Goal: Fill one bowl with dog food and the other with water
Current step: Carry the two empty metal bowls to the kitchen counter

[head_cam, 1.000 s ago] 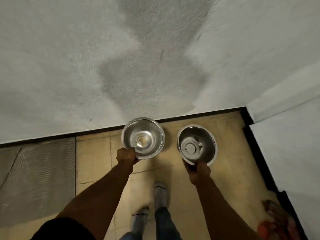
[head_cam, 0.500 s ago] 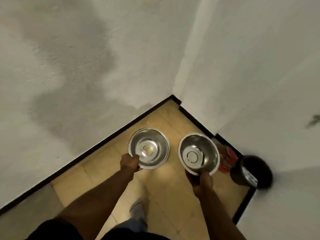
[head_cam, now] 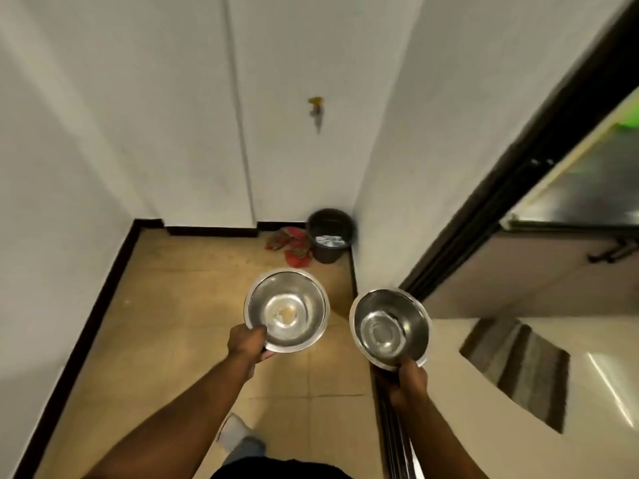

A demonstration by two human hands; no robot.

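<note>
Bowls: left bowl [head_cam: 287, 311] pinched at its 7 o'clock rim by left hand [head_cam: 246, 344]; right bowl [head_cam: 390, 329] pinched at its 6 o'clock rim by right hand [head_cam: 408, 378]. Both held over tiled floor [head_cam: 193, 305], apart, no visible contents. Dark bucket [head_cam: 330, 235] in corner at 12 o'clock, tap [head_cam: 315, 110] on wall above.

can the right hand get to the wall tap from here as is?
Probably not yet. The right hand is shut on the right bowl, so it isn't free, and the tap sits high on the far wall beyond the bucket. Open floor lies between, so stepping forward looks unobstructed.
</note>
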